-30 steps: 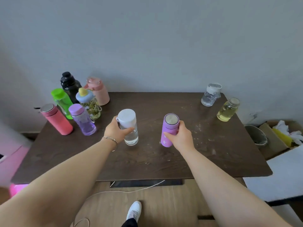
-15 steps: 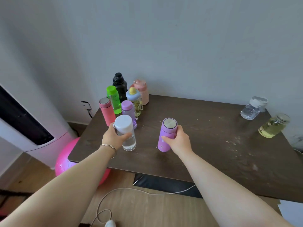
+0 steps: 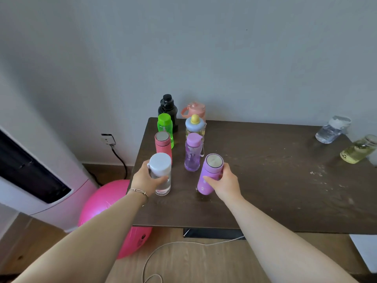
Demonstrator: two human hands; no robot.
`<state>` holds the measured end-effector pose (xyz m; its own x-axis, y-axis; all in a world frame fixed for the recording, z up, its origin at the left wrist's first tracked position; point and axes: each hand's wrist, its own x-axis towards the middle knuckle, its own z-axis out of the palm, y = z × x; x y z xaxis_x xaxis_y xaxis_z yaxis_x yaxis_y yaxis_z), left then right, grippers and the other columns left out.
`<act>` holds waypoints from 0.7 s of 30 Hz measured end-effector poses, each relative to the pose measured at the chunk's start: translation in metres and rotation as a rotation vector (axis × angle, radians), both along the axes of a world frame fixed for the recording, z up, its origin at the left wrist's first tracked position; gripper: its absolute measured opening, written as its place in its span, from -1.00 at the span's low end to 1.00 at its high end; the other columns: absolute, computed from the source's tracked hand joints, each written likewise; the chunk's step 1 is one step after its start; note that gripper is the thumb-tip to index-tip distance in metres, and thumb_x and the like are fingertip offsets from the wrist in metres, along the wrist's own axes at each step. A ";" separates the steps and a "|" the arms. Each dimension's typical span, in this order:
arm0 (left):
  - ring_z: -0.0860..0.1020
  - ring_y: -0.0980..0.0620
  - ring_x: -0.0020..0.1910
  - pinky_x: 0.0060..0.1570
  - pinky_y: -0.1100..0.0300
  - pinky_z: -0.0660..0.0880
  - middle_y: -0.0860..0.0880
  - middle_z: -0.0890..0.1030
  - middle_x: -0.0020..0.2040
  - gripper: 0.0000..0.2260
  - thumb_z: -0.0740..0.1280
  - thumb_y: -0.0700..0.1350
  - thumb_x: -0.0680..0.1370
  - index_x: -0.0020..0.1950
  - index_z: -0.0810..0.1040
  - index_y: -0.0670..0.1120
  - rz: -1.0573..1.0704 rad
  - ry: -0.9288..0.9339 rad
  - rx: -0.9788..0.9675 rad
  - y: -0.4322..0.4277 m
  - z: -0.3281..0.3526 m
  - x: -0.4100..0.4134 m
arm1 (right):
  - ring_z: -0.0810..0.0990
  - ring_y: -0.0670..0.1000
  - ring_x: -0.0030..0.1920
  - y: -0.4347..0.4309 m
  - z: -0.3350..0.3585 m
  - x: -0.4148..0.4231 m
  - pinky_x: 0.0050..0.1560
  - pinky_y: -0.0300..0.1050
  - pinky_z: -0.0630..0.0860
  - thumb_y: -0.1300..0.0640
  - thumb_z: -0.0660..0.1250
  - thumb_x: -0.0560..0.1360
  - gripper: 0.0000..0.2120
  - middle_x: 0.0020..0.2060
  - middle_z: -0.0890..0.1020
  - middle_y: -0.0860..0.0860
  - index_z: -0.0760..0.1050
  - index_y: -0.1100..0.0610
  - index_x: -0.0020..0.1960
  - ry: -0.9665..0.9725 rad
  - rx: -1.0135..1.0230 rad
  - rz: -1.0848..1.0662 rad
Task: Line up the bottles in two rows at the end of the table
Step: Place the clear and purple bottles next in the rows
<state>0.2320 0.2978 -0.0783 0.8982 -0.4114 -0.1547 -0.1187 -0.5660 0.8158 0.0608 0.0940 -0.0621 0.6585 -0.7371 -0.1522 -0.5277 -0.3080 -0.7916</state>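
Observation:
Two rows of bottles stand at the left end of the dark table (image 3: 265, 180). The left row holds a black bottle (image 3: 167, 108), a green bottle (image 3: 164, 126) and a pink flask (image 3: 163, 145). The right row holds a salmon jug (image 3: 195, 109), a blue-capped patterned bottle (image 3: 194, 125) and a clear purple bottle (image 3: 192, 153). My left hand (image 3: 145, 181) grips a clear bottle with a white cap (image 3: 160, 174) in front of the pink flask. My right hand (image 3: 224, 183) grips a purple flask (image 3: 209, 173), tilted, in front of the clear purple bottle.
A clear bottle with a white lid (image 3: 331, 129) and a yellow-liquid jar (image 3: 359, 149) stand at the table's far right. A pink exercise ball (image 3: 106, 203) and a white appliance (image 3: 30, 170) sit left of the table. A cable (image 3: 173, 245) lies on the wooden floor.
Both hands have carried their bottles left to the near ends of the two rows. My view has swung left, so the rows now sit near the middle.

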 end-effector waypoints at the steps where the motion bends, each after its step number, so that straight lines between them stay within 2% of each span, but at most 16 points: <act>1: 0.49 -0.02 0.02 0.05 0.12 0.49 0.06 0.51 0.07 -0.30 0.59 0.02 0.32 0.37 0.36 0.05 -0.012 0.004 0.003 0.002 -0.001 0.006 | 0.58 0.06 0.13 0.005 -0.001 0.006 0.10 -0.05 0.53 0.02 0.56 0.37 -0.42 0.20 0.60 -0.01 0.37 0.01 0.28 0.007 0.000 -0.006; 6: 0.49 -0.02 0.02 0.09 0.08 0.51 0.06 0.51 0.06 -0.29 0.60 0.03 0.31 0.37 0.36 0.03 -0.056 0.024 0.016 0.001 -0.006 0.027 | 0.58 0.08 0.16 0.021 -0.003 0.029 0.12 -0.03 0.53 0.05 0.56 0.37 -0.41 0.20 0.59 0.00 0.37 0.04 0.30 0.029 0.010 -0.012; 12: 0.48 0.01 0.01 0.04 0.15 0.45 0.06 0.51 0.05 -0.29 0.60 0.02 0.32 0.38 0.36 0.01 -0.067 0.014 -0.003 -0.007 -0.007 0.033 | 0.58 0.10 0.19 0.025 -0.007 0.052 0.15 -0.02 0.53 0.05 0.56 0.37 -0.41 0.22 0.59 0.01 0.37 0.05 0.30 0.036 0.007 0.005; 18: 0.48 0.03 0.02 0.01 0.17 0.43 0.02 0.57 0.14 -0.30 0.60 0.01 0.32 0.38 0.36 0.03 -0.054 0.020 -0.012 -0.012 -0.008 0.039 | 0.57 0.08 0.22 0.023 -0.013 0.068 0.18 -0.01 0.53 0.02 0.56 0.37 -0.39 0.23 0.58 0.00 0.36 0.03 0.32 0.052 0.031 0.018; 21: 0.48 0.02 0.03 0.04 0.15 0.46 0.00 0.57 0.18 -0.29 0.59 0.02 0.32 0.38 0.36 0.03 -0.047 0.020 -0.008 -0.015 -0.006 0.041 | 0.57 0.06 0.20 0.023 -0.018 0.069 0.13 -0.06 0.52 0.02 0.55 0.38 -0.38 0.23 0.57 -0.01 0.35 0.02 0.34 0.074 0.028 0.035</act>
